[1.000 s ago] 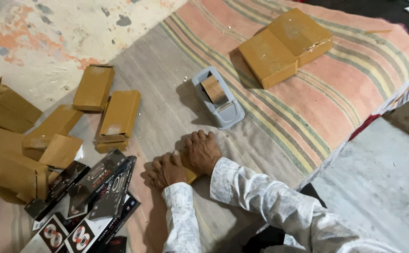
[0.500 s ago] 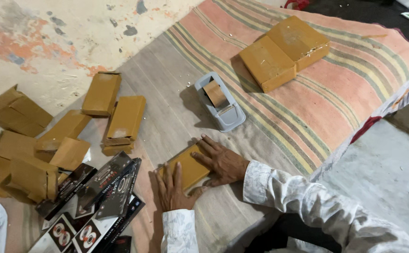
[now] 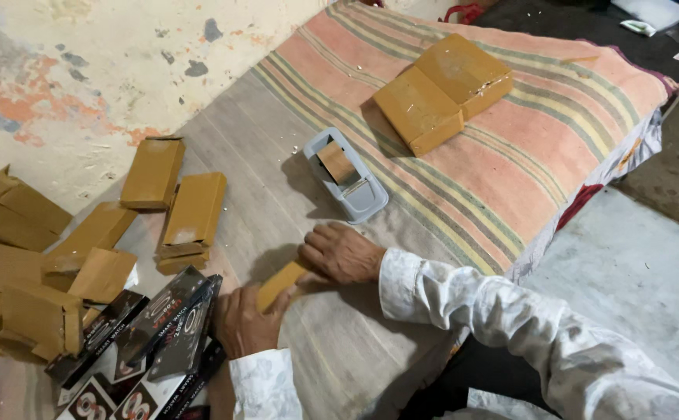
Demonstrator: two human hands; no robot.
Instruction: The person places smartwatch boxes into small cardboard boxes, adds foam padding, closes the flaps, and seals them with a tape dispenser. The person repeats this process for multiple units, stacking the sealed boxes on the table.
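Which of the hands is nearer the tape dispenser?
Right. The right hand lies just below the tape dispenser; the left hand is farther down, by the black boxes.

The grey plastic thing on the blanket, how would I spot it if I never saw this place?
Find the striped blanket spread over the floor. Near its middle, between the two stacked brown boxes and the person's right hand, lies the grey tape dispenser. It is the only grey plastic thing among brown cardboard, and it holds a roll of brown tape.
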